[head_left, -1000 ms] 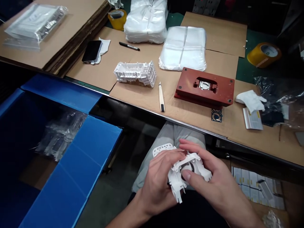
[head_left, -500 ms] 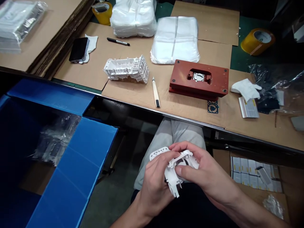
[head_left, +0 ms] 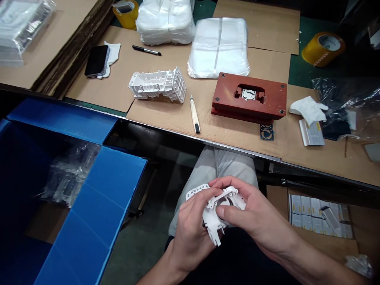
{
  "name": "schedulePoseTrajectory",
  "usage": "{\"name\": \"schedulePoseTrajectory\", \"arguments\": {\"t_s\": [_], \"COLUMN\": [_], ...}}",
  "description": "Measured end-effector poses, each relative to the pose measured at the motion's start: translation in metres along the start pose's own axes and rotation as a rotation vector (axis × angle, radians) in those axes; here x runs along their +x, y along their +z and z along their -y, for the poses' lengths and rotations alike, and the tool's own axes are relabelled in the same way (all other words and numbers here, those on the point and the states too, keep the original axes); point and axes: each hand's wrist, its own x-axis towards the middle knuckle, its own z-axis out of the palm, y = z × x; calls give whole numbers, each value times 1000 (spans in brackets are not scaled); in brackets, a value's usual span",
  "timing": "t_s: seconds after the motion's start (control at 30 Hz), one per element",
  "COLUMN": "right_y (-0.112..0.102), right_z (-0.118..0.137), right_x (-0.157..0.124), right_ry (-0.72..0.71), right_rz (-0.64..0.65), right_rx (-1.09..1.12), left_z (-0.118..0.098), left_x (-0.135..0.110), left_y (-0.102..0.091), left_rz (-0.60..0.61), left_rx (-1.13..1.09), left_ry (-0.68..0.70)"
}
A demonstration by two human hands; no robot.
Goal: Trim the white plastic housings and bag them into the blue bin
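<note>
Over my lap I hold a white plastic housing [head_left: 211, 222] with a round opening, screw bosses and a slotted flange. My left hand [head_left: 192, 221] is wrapped round its left side. My right hand [head_left: 249, 206] grips the right side, the thumb pressing at the opening and the fingers over the top edge. Part of the housing is hidden by my fingers. On the bench ahead lie a ribbed white plastic frame [head_left: 158, 85], a pale knife-like tool [head_left: 194, 114] and a red block fixture [head_left: 222, 95] with a small white-and-metal part [head_left: 248, 94] in its recess.
A blue bin [head_left: 97, 206] with clear plastic bags stands at left. The bench front edge [head_left: 225, 148] runs before my knees. Bundled white bags [head_left: 219, 47], tape [head_left: 323, 48], a phone [head_left: 97, 60], a glove [head_left: 308, 109] and dark gaskets [head_left: 266, 133] lie on the cardboard.
My hands and the white housing have shifted very slightly left, with the grip unchanged. The clear plastic at lower right appears further right and lower. The bench things look the same.
</note>
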Motion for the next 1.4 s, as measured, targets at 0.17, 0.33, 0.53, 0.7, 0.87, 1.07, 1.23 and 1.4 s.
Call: {"name": "schedulePoseTrajectory", "arguments": {"t_s": [0.17,0.33,0.53,0.7,0.87,1.07,1.23,1.4], "right_y": [1,2,2,3,3,4,-1,-19], "right_z": [0,0,2,0,-1,-1,-2,-3], "right_x": [0,2,4,4,4,4,5,2], "right_ry": [-1,11,25,15,17,4,5,-212], "right_rz": [7,42,33,30,56,23,50,-70], "right_rx": [-19,10,-22,-29,-16,-22,-14,-95], "left_z": [4,5,4,5,7,6,7,6], "left_x": [0,-1,-3,-1,-1,-1,0,4], "left_y": [0,-3,-4,-4,-5,-5,-5,-9], "left_rz": [7,10,-1,10,17,10,14,21], "left_rx": [-36,-25,-34,-54,-72,-53,-82,-149], "left_ry": [-11,-19,-15,-30,-38,-30,-41,-70]}}
